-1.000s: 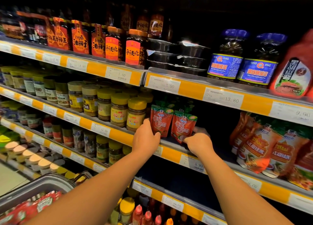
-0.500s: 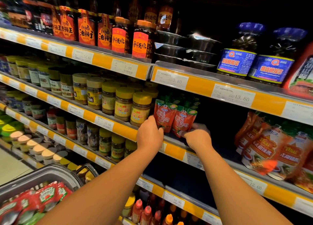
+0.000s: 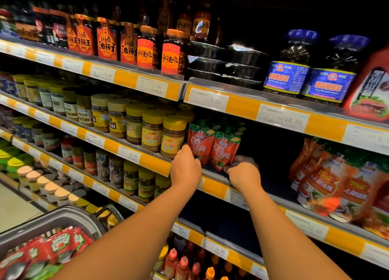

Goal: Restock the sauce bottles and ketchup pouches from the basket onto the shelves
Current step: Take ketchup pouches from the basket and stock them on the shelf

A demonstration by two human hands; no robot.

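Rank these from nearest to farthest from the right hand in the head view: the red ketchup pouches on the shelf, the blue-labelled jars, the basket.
1. Red ketchup pouches: right hand touches them, just above-left.
2. Blue-labelled jars: one shelf up, to the right.
3. Basket: far lower left, beyond the left arm.

Stocked shop aisle (image 3: 282,119) (dim), pale floor (image 3: 14,208).

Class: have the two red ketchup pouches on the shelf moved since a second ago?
Yes, slightly: the two red ketchup pouches have shifted left, towards the fixed yellow-lidded glass jar beside them, narrowing the gap.
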